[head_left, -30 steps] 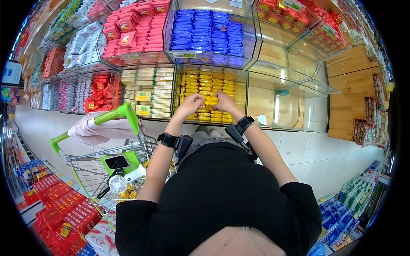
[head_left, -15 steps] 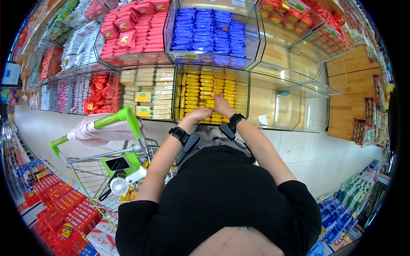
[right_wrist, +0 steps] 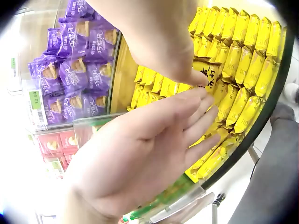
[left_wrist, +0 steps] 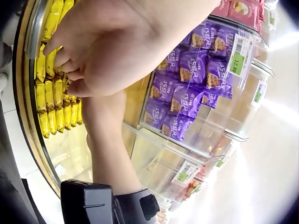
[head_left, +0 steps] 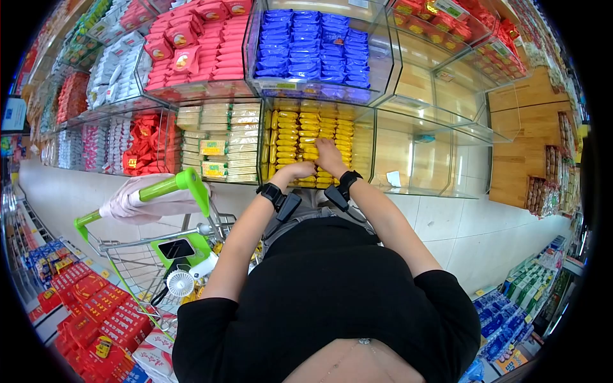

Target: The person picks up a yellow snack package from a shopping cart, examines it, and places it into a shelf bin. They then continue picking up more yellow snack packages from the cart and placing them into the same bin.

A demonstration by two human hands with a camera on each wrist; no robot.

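Note:
Yellow wrapped packets (head_left: 287,137) stand in rows in a clear-walled bin, with both hands over them. My right hand (head_left: 329,156) reaches down among the middle rows. In the right wrist view its fingertip is right at a packet with dark lettering (right_wrist: 210,74); the other fingers are mostly hidden, and I cannot tell whether they pinch it. My left hand (head_left: 299,170) is low over the front rows, fingers pointing toward the right hand. Seen in the right wrist view, the left hand (right_wrist: 154,149) has extended, slightly spread fingers and a bare palm, near the packets.
Left of the bin are pale packets (head_left: 246,140); blue-purple packets (head_left: 287,45) fill the bin above. Clear partitions (head_left: 372,147) separate the bins. A shopping cart with a green handle (head_left: 163,191) stands at the left, holding a small white fan (head_left: 181,283).
A second ago both hands were raised close together over the middle rows. The left hand then came down and right to the front rows. The right hand shifted slightly left over the last half second.

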